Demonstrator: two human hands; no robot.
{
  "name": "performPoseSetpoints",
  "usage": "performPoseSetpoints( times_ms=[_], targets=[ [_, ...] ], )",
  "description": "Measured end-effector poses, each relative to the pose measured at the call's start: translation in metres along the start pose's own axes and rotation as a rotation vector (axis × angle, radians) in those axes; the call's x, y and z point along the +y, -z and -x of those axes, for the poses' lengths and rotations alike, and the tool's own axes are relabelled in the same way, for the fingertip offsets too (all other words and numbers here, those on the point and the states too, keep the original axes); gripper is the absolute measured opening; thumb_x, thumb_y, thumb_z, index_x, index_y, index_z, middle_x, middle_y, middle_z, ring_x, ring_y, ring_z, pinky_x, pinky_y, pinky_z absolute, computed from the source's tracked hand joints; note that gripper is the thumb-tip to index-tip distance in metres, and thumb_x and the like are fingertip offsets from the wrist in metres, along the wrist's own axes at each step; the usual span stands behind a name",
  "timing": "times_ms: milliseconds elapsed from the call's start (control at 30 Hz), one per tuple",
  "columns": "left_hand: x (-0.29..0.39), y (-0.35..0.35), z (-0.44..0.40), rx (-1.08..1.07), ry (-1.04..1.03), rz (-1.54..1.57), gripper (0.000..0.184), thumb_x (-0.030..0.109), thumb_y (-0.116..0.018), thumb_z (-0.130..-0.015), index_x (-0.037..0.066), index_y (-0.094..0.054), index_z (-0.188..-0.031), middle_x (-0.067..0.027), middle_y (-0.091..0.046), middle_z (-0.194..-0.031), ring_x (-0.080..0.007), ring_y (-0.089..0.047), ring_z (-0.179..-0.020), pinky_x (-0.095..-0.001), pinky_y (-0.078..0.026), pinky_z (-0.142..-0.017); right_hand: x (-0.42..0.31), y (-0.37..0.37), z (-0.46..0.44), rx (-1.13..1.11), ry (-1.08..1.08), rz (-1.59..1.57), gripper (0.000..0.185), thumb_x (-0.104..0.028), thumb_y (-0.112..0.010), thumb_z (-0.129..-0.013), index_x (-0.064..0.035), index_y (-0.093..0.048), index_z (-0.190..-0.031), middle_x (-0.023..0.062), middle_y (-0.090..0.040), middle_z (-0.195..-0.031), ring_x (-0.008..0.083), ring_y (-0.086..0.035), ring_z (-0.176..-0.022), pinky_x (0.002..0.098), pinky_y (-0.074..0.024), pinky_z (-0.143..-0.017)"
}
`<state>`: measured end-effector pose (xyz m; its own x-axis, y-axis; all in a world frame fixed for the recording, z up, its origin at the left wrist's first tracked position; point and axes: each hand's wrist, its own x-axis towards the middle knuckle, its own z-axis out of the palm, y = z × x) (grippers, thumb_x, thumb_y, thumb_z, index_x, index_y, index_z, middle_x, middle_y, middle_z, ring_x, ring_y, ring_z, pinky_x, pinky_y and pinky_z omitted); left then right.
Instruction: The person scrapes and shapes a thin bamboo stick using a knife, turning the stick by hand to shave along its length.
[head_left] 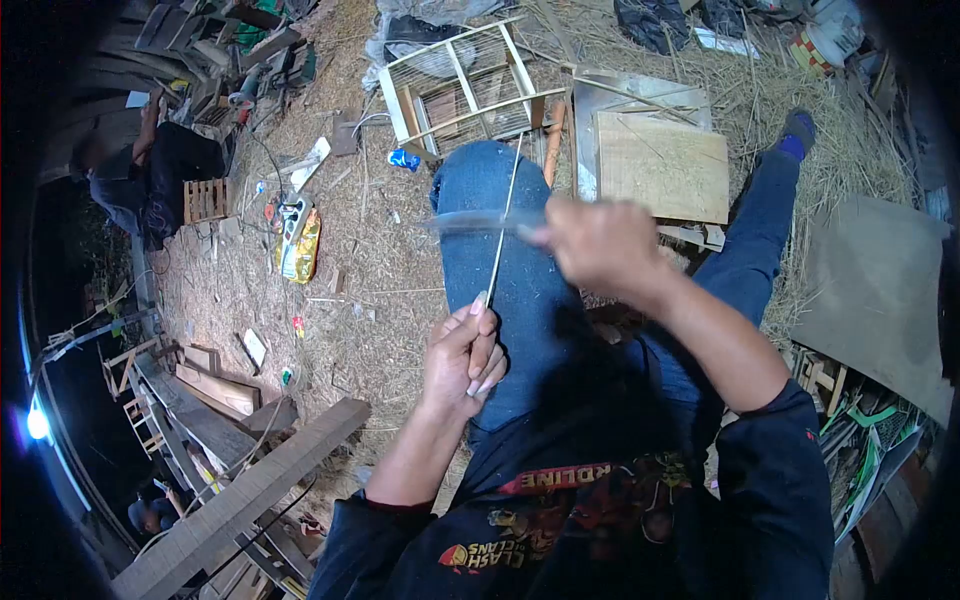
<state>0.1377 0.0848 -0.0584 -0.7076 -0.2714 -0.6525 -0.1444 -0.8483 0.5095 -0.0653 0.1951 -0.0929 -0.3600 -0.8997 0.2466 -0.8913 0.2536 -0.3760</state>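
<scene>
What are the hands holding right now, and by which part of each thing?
The left hand grips the thin stick toward its end nearer the body; the right hand holds a motion-blurred blade by one end, its grip hidden in the fist.

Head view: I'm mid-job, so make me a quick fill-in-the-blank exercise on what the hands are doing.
1. The person's left grip holds the thin, pale, straight stick toward its ____ end, not its upper end.
2. In the picture, the blurred, narrow blade extends to the ____ of the person's right grip.
3. Beneath the stick, the denim trouser leg is coloured ____.

Missing words: lower; left; blue.
</scene>
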Motion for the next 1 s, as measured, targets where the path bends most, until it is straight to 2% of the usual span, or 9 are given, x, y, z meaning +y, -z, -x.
performPoseSetpoints(
  times_ms=[167,233,367,433,667,767,833,900,1000],
  targets=[
    [0.004,0.0,0.007,0.014,0.029,0.012,0.033,0.027,-0.04,-0.106,0.008,-0.049,-0.081,0.0041,-0.032,-0.042,-0.0081,-0.026,-0.028,-0.023,-0.026,-0.031,-0.003,-0.001,0.0,0.042,0.037,-0.011,0.039,-0.043,-0.054,-0.096,-0.0098,-0.052,-0.076,0.0072,-0.059,-0.054,0.0243,-0.061,-0.042,0.0367,-0.0457,-0.037],
    [0.0,0.006,0.011,-0.002,0.035,0.09,0.022,0.017,-0.043,-0.103,0.007,-0.049,-0.085,0.0027,-0.035,-0.042,-0.0092,-0.029,-0.027,-0.0244,-0.027,-0.03,0.0,-0.002,-0.001,0.011,0.002,0.014,0.041,-0.044,-0.052,-0.097,-0.0099,-0.052,-0.075,0.007,-0.059,-0.053,0.0242,-0.062,-0.043,0.0366,-0.0458,-0.037],
    [0.002,0.005,0.013,-0.012,0.034,0.087,0.021,0.015,-0.043,-0.102,0.007,-0.05,-0.085,0.0027,-0.035,-0.042,-0.0093,-0.029,-0.027,-0.0247,-0.027,-0.03,0.005,0.0,-0.005,0.059,0.021,-0.002,0.047,-0.047,-0.045,-0.1,-0.0099,-0.053,-0.072,0.0068,-0.059,-0.053,0.0245,-0.063,-0.044,0.037,-0.0468,-0.038],
    [0.003,0.004,0.016,-0.007,0.033,0.139,0.021,0.015,-0.042,-0.103,0.007,-0.05,-0.085,0.0026,-0.036,-0.042,-0.0095,-0.03,-0.027,-0.0246,-0.027,-0.03,0.018,0.005,-0.017,0.007,-0.135,0.007,0.047,-0.047,-0.043,-0.101,-0.0097,-0.054,-0.074,0.0076,-0.06,-0.054,0.0252,-0.063,-0.045,0.0387,-0.0476,-0.038],
    [0.003,0.004,0.019,-0.015,0.062,0.155,0.028,0.022,-0.041,-0.106,0.007,-0.048,-0.083,0.0031,-0.034,-0.042,-0.0085,-0.028,-0.028,-0.0234,-0.028,-0.031,0.028,0.005,-0.019,-0.079,-0.223,-0.002,0.046,-0.047,-0.041,-0.102,-0.0078,-0.057,-0.084,0.0073,-0.062,-0.056,0.0253,-0.064,-0.047,0.0403,-0.0477,-0.038],
    [0.004,0.004,0.02,-0.027,0.059,0.141,0.028,0.022,-0.041,-0.106,0.007,-0.048,-0.083,0.003,-0.034,-0.043,-0.0085,-0.029,-0.028,-0.0236,-0.028,-0.031,0.013,0.002,-0.011,-0.049,-0.068,-0.043,0.046,-0.046,-0.04,-0.103,-0.0077,-0.057,-0.084,0.0068,-0.062,-0.056,0.0257,-0.064,-0.048,0.0407,-0.0479,-0.039],
    [0.004,0.003,0.021,-0.022,0.061,0.161,0.028,0.022,-0.04,-0.106,0.007,-0.048,-0.084,0.0027,-0.034,-0.043,-0.0086,-0.029,-0.028,-0.0235,-0.027,-0.031,0.033,0.006,-0.027,-0.248,-0.309,0.009,0.048,-0.046,-0.034,-0.104,-0.0067,-0.056,-0.087,0.0064,-0.06,-0.054,0.0252,-0.062,-0.045,0.0419,-0.047,-0.04],
    [0.004,0.004,0.022,-0.038,0.057,0.168,0.027,0.022,-0.039,-0.106,0.007,-0.047,-0.084,0.0025,-0.035,-0.043,-0.0087,-0.029,-0.028,-0.0234,-0.027,-0.031,0.046,0.001,-0.025,-0.044,-0.242,-0.009,0.049,-0.045,-0.035,-0.104,-0.0056,-0.057,-0.087,0.0081,-0.059,-0.053,0.0261,-0.061,-0.044,0.0418,-0.0462,-0.039],
    [0.003,0.01,0.024,-0.072,0.066,0.196,0.027,0.021,-0.036,-0.106,0.007,-0.049,-0.088,0.0017,-0.036,-0.044,-0.0095,-0.03,-0.028,-0.0243,-0.027,-0.031,0.029,0.003,-0.014,-0.085,-0.271,-0.094,0.048,-0.044,-0.039,-0.103,-0.0037,-0.058,-0.085,0.0109,-0.059,-0.052,0.0283,-0.062,-0.045,0.0422,-0.0464,-0.04]
  ],
)
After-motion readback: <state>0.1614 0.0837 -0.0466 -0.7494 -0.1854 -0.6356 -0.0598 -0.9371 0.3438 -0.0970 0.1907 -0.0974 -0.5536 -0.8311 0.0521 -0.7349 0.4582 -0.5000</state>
